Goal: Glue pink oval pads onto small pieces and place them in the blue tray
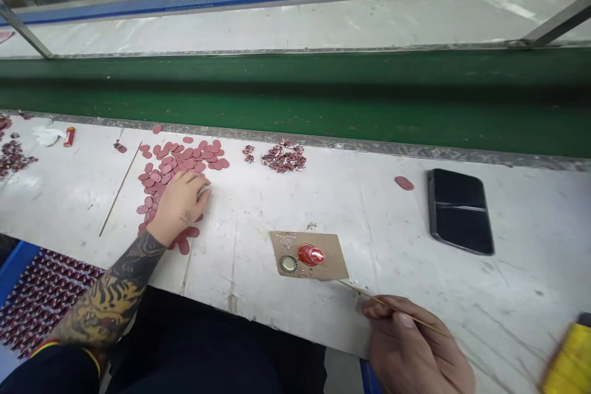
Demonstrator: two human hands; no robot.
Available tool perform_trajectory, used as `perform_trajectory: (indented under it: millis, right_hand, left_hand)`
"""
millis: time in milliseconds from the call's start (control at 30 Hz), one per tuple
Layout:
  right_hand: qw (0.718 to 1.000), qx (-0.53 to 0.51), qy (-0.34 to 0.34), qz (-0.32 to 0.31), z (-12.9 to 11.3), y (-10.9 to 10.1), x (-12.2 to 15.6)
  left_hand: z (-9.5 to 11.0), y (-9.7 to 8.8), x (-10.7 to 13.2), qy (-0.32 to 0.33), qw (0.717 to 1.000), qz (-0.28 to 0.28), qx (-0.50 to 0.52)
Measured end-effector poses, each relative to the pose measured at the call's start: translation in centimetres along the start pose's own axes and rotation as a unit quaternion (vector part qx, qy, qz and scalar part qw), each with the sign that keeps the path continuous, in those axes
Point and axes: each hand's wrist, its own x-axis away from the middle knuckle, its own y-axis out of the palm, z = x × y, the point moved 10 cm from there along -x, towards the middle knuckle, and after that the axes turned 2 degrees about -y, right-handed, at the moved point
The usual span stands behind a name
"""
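Observation:
My left hand (179,203) lies palm down on a pile of flat pink oval pieces (182,160) on the white worktop, its fingers curled over some of them. At the table's near edge my right hand (410,345) pinches a thin wooden stick (392,306). The stick's tip reaches to a brown card (330,258), which carries a red glossy blob (311,255), a metal bottle cap (289,264) and tiny glittering beads.
A black phone (459,210) lies to the right, with a lone pink oval (404,183) beside it. Small decorated pieces (284,157) are heaped near the green conveyor belt (323,104). Another long stick (120,188) lies left; a tray of red pieces (41,295) sits below.

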Motion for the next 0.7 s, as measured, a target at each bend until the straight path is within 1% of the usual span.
perform_trajectory:
  millis: [100,200,300,367,433,467,533,567,633,700]
  right_hand:
    - [0.997,-0.076,0.014,0.010,0.7,-0.4,-0.4]
    - [0.996,-0.092,0.011,0.013,1.3,-0.7,-0.6]
    - [0.997,-0.075,-0.003,0.012,1.3,-0.8,-0.3]
    - [0.999,-0.037,-0.013,0.003,0.7,-0.8,0.1]
    - [0.998,0.046,-0.028,-0.022,-0.6,-0.5,0.6]
    - [0.993,0.104,-0.043,-0.048,-1.4,-0.1,0.9]
    - [0.964,0.221,-0.091,-0.120,-3.2,1.5,1.7]
    - [0.944,0.265,-0.117,-0.160,-4.0,2.5,2.1]
    - [0.910,0.315,-0.159,-0.219,-4.8,4.2,2.8]
    - [0.892,0.338,-0.173,-0.246,-4.7,5.1,3.0]
  left_hand:
    - [0.7,1.0,-3.6,0.013,0.999,-0.014,-0.036]
    - [1.5,2.2,-6.6,0.025,0.997,-0.022,-0.075]
    - [2.3,2.9,-8.4,0.032,0.996,-0.027,-0.083]
    - [2.9,3.2,-8.6,0.042,0.995,-0.036,-0.083]
    - [3.6,3.3,-8.1,0.059,0.993,-0.041,-0.088]
    - [4.2,3.3,-7.6,0.071,0.993,-0.042,-0.089]
    - [5.7,3.4,-5.6,0.104,0.991,-0.051,-0.067]
    - [6.7,3.4,-4.3,0.126,0.989,-0.057,-0.043]
    - [9.2,3.3,-1.0,0.180,0.981,-0.071,0.020]
    - [11.6,3.4,2.6,0.229,0.964,-0.093,0.092]
